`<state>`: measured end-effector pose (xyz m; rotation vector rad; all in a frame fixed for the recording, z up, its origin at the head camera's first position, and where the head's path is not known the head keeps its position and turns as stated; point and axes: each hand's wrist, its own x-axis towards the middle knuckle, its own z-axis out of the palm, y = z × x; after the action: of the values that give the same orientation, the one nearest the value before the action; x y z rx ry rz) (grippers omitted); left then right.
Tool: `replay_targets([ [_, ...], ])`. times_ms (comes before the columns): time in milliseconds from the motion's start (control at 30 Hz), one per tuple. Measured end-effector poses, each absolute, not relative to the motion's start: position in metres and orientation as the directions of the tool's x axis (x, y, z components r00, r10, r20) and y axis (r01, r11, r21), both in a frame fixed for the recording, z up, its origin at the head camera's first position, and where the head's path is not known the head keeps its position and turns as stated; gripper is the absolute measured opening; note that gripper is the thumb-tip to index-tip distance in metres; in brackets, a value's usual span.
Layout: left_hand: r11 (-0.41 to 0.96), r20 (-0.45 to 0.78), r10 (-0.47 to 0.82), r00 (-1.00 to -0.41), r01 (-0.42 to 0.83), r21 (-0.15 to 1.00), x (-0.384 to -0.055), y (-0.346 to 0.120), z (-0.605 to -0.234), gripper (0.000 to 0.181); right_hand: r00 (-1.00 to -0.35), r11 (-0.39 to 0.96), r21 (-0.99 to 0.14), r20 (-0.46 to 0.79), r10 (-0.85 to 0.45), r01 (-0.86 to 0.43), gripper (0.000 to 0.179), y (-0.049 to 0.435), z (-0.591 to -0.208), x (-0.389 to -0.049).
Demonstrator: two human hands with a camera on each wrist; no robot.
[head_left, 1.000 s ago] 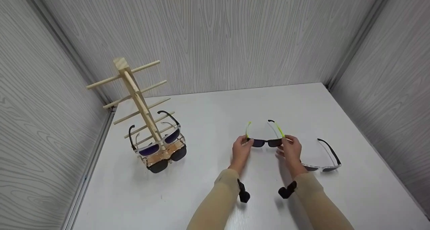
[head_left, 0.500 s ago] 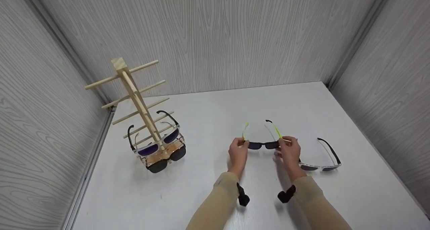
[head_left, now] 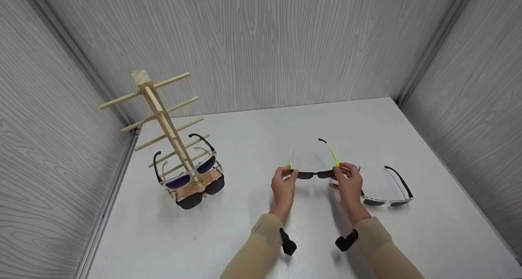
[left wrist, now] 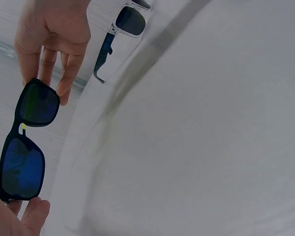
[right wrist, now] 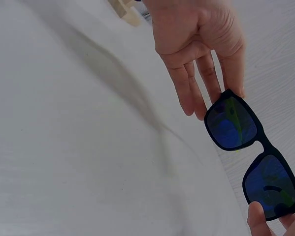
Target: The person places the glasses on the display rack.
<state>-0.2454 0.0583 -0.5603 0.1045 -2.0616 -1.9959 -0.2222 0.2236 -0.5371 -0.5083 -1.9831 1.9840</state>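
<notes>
Both hands hold a pair of black-framed sunglasses (head_left: 304,175) with yellow-green temples, raised off the table with the temples unfolded and pointing away. My left hand (head_left: 283,188) pinches the left end of the front. At the other end my right hand (head_left: 349,186) pinches the corner by the hinge. In the left wrist view the dark lenses of the sunglasses (left wrist: 23,167) span the two hands. The right wrist view likewise shows the black sunglasses (right wrist: 231,123) gripped at both ends. Clear-framed sunglasses (head_left: 374,202) with dark temples lie on the table beside my right forearm, partly hidden.
A wooden display rack (head_left: 166,124) with several pegs stands at the left. Clear-framed sunglasses with purple lenses (head_left: 178,182) hang on its lower part, above a dark-lensed pair (head_left: 190,201). Wood-grain panels (head_left: 261,46) enclose the white table (head_left: 244,140) at the back and sides.
Both hands have shifted slightly left with the black-framed sunglasses, and the front has tilted so the lenses look narrower. The rack and the other pairs stay in place.
</notes>
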Motion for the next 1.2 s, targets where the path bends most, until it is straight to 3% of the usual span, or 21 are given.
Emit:
replay_targets([
  [733,-0.028,0.221,-0.242,-0.945,0.235,0.972,-0.224,0.036,-0.544,0.022,-0.899,-0.035,-0.998,0.038,0.437,-0.059,0.025,0.210,-0.526,-0.213],
  [1200,0.007,0.299,-0.204,-0.932,0.304,0.953,-0.192,0.018,-0.495,0.018,-0.905,-0.086,-0.991,0.061,0.421,-0.107,0.026,0.201,-0.515,-0.205],
])
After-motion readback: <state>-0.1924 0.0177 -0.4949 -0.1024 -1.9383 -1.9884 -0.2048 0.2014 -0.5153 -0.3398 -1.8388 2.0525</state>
